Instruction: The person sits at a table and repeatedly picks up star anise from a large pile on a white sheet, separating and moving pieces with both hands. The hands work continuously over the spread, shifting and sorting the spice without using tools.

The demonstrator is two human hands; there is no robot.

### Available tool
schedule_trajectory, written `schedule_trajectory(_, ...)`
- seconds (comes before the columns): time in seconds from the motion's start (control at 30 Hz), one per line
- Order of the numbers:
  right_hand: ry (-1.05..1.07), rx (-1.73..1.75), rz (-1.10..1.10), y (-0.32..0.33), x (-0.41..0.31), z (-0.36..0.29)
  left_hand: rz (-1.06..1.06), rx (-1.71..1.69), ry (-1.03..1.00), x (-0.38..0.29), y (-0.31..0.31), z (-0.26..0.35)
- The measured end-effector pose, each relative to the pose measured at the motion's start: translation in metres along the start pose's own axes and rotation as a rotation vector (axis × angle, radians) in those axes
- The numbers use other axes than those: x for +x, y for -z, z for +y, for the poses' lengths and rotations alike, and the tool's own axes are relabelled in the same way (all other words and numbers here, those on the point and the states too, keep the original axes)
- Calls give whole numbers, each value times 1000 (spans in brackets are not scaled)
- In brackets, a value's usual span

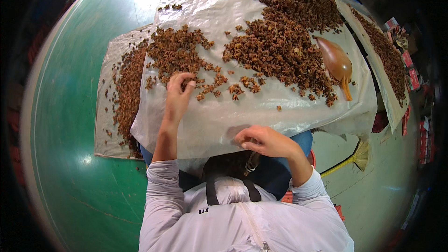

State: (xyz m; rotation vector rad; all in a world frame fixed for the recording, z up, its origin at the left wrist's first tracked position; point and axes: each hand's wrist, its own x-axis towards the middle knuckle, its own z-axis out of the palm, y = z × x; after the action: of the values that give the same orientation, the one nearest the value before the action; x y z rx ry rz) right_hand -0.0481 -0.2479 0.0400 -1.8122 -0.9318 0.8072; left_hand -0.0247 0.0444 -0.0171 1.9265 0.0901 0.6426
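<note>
My left hand [179, 85] is at the near edge of a small pile of dried star anise [175, 49], its fingers and thumb curved around a few pieces. Whether it grips any of them is hidden. Loose star anise [235, 91] lie scattered to its right. Over the near edge of the white plastic sheet [206, 126] hovers my right hand [267, 140], fingers loosely bent and thumb apart, with nothing visible in it. A larger star anise heap [280, 49] spreads farther back. Beside that heap rests a brown gourd-shaped scoop [334, 57], rounded side up, with an orange handle.
Another heap of small brown pieces [131, 87] lies on a lower sheet at left, above a green floor [70, 112]. More star anise [385, 59] covers a sheet at right. A broom [360, 154] with a yellow handle is on the floor at right.
</note>
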Motion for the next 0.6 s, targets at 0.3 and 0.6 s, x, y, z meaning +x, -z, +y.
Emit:
schedule_trajectory(0.3,-235,-897,1053,61,51,89,-224,496,-195,-32,-99,18)
schedule_trajectory(0.6,82,-504,940,13,46,60,-139,369,-222,-29,-73,18)
